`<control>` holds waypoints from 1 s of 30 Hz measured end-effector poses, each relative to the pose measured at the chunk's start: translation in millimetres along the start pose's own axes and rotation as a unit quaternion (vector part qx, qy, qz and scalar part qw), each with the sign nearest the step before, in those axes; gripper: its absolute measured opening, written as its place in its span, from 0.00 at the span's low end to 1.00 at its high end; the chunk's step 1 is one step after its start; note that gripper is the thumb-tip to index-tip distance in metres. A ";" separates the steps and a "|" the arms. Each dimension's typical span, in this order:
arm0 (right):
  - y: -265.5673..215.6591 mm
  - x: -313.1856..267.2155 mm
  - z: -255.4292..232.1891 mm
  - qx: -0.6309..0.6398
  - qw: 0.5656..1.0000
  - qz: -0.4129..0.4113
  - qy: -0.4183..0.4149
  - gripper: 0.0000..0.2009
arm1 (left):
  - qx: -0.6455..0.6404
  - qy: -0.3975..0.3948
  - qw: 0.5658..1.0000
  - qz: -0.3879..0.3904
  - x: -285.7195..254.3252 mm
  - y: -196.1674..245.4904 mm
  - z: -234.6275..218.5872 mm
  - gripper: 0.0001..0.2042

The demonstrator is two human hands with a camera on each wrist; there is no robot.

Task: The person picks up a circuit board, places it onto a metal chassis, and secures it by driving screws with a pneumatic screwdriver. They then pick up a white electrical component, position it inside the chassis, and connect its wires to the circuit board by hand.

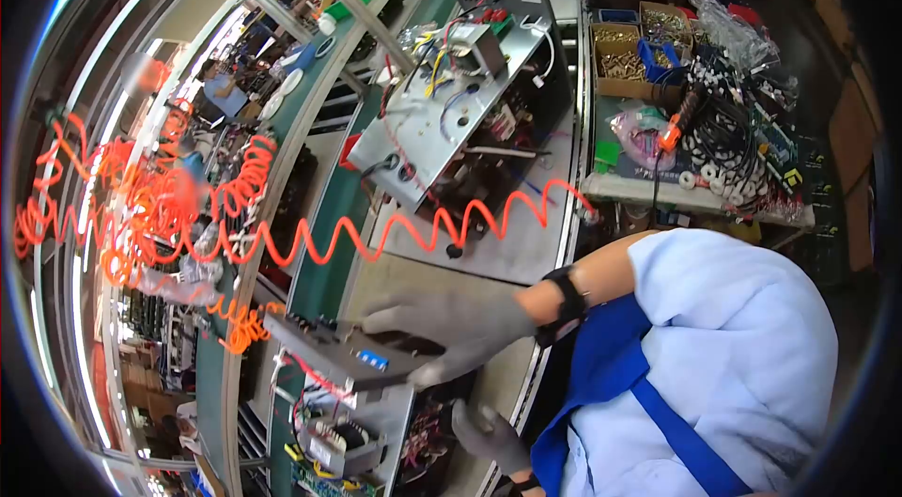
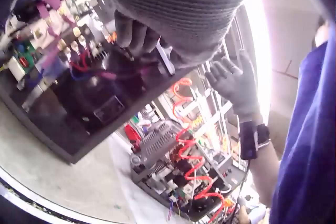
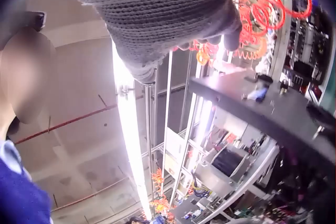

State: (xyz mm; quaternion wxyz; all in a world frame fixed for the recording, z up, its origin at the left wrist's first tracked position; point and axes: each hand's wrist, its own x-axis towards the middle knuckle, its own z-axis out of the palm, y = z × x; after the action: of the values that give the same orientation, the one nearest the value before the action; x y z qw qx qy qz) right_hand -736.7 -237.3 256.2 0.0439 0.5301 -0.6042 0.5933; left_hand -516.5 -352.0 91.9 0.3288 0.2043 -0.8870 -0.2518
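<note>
A metal equipment chassis with wires and circuit boards inside lies at the lower part of the head view. Its dark front panel bears a small blue component. My right hand, in a grey knit glove, extends over this panel with its fingers spread; the right wrist view puts the fingers above the panel's edge. My left hand, gloved alike, is beside the chassis. In the left wrist view its bent fingers hang loosely over the chassis's wired interior, near its dark side wall.
Another open chassis stands farther along the bench. A coiled orange air hose stretches across between the two. Boxes of metal fittings and a pile of black cables sit on a side table.
</note>
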 end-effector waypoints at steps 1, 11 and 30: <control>3.1 -10.4 -32.4 -0.047 0.998 -0.028 -0.002 0.35 | -0.003 -0.004 1.000 -0.003 9.2 10.8 21.3 0.16; 64.8 -119.2 -297.5 -0.036 0.899 0.305 0.312 0.21 | -0.201 -0.132 0.948 -0.210 93.4 62.2 163.1 0.18; -17.4 -387.2 -391.0 -0.430 0.470 0.706 0.309 0.12 | -0.217 -0.286 0.887 -0.290 22.7 41.4 171.0 0.20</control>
State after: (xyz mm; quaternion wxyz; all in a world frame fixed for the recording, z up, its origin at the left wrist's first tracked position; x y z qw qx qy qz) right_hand -781.8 293.6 118.0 0.0166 -0.3798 -0.8998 0.2139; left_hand -658.0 -277.9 14.5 0.0088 0.2949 -0.7668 -0.5701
